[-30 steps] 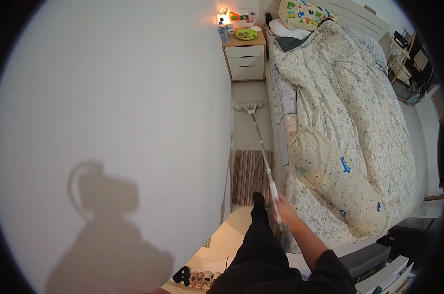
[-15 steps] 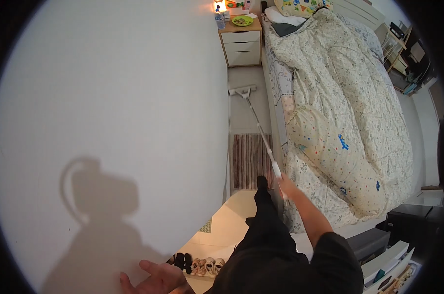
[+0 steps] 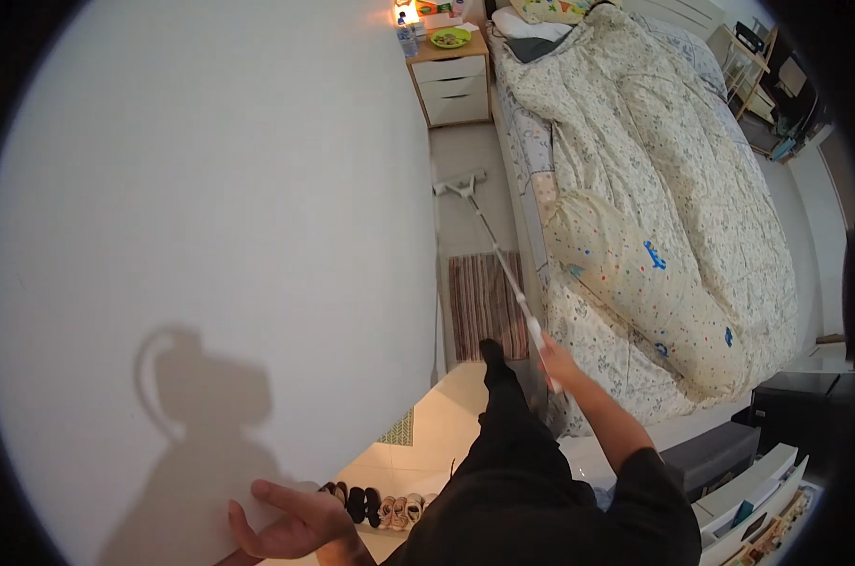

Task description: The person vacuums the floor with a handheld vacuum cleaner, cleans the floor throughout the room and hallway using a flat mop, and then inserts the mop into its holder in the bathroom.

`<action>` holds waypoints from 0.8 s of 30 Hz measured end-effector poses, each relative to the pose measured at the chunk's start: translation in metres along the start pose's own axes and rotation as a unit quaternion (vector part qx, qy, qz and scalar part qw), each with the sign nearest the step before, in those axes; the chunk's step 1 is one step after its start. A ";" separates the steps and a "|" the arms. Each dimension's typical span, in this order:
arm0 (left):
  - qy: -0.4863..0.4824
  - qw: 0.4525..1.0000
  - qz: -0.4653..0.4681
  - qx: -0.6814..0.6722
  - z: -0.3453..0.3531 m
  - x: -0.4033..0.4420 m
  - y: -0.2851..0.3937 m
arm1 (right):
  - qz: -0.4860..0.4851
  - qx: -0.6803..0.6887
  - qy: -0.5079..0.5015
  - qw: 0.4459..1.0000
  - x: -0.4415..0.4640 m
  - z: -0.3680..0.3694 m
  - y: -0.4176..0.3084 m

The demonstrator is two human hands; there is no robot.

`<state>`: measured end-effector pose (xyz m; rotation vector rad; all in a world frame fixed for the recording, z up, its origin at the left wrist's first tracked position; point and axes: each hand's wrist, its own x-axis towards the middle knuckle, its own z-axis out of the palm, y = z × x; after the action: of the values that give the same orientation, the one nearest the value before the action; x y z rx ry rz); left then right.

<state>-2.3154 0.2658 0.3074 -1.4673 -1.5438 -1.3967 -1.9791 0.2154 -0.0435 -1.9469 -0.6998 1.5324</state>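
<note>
My right hand (image 3: 559, 363) is wrapped round the upper end of a white flat-headed mop (image 3: 521, 299), beside the edge of the bed. The mop's pole slants away over a striped mat (image 3: 474, 302). Its wide head (image 3: 460, 182) rests on the light floor between the wall and the bed, short of the nightstand. At the lower left, my left hand (image 3: 295, 519) is held in front of the white wall with its fingers apart and nothing in it. Whether it touches the wall I cannot tell.
A bed (image 3: 654, 170) with a patterned quilt and a bolster (image 3: 635, 283) bounds the strip of floor on the right. The white wall (image 3: 257, 189) bounds it on the left. The nightstand (image 3: 453, 90) stands at the far end. Several shoes (image 3: 390, 509) line the floor below.
The mop head has come slightly back toward me, away from the nightstand. My left hand has risen a little, and the view has shifted slightly.
</note>
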 end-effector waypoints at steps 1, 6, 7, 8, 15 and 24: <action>0.002 1.000 0.007 -0.009 -0.001 0.000 -0.001 | -0.005 -0.024 0.019 1.000 0.034 0.002 0.008; 0.014 0.998 0.049 -0.038 0.005 0.008 0.004 | 0.006 0.000 0.030 1.000 0.053 0.013 -0.020; 0.009 0.998 0.057 -0.028 0.003 0.008 0.003 | -0.036 -0.045 0.033 0.998 0.063 0.008 0.019; 0.001 0.998 0.061 0.004 0.002 0.009 0.004 | -0.079 -0.090 0.039 0.992 0.064 0.003 0.064; -0.015 0.997 0.065 0.023 -0.002 0.010 0.009 | 0.223 -0.034 -0.041 0.973 -0.246 -0.083 0.066; -0.023 0.999 0.035 -0.001 -0.003 0.004 0.001 | 0.020 0.054 -0.032 0.998 -0.096 -0.007 0.067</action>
<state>-2.3160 0.2639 0.3121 -1.5497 -1.5033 -1.3329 -1.9886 0.1005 -0.0236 -1.8493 -0.5939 1.6295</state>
